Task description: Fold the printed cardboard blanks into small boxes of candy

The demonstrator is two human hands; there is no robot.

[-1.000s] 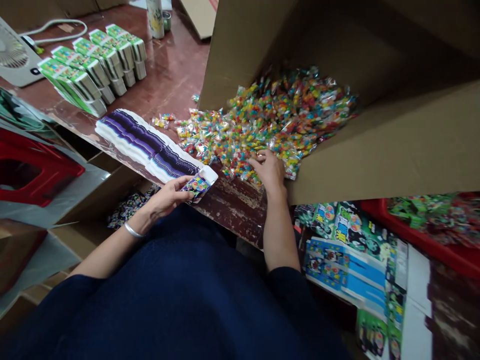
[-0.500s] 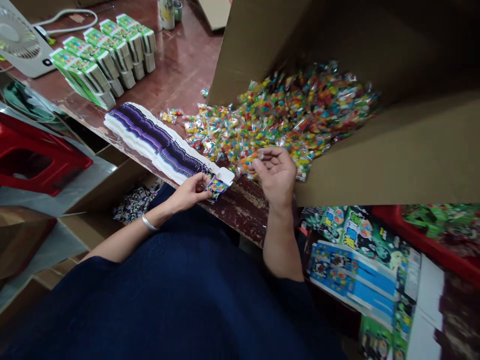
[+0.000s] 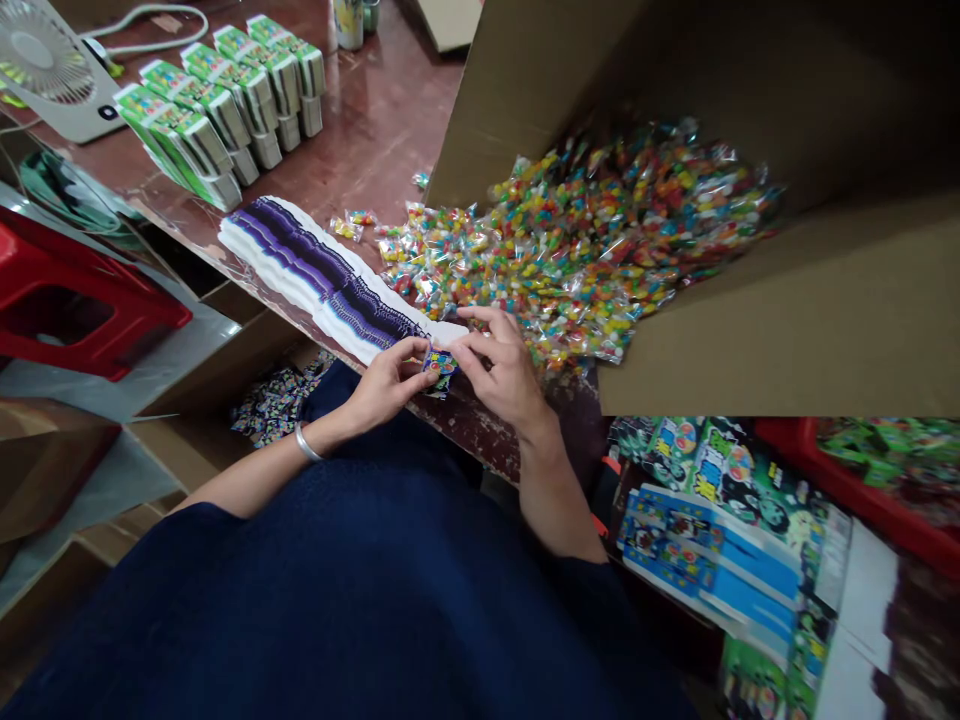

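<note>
My left hand (image 3: 391,384) pinches a small printed candy box (image 3: 441,368) between thumb and fingers, just over the table's front edge. My right hand (image 3: 504,372) is at the box's upper right end, its thumb and fingertips bent against it. Whatever those fingertips hold is hidden; no candy packet shows in them. Beside the hands lies a long overlapping row of flat purple-and-white cartons (image 3: 315,275). Past my right hand spreads a heap of clear candy packets (image 3: 570,260) with multicoloured sweets, spilling from a large cardboard box (image 3: 750,340) on its side.
Stacks of green cartons (image 3: 225,95) and a white fan (image 3: 52,60) stand at the back left. Below the table edge, an open box holds small filled packs (image 3: 274,405). A red stool (image 3: 82,300) is at left; printed boxes (image 3: 720,540) and a red crate (image 3: 862,500) are at right.
My right hand has moved left from the candy heap, where it pinched a packet, to the small box's end. My left hand still holds the box. The view has shifted slightly.
</note>
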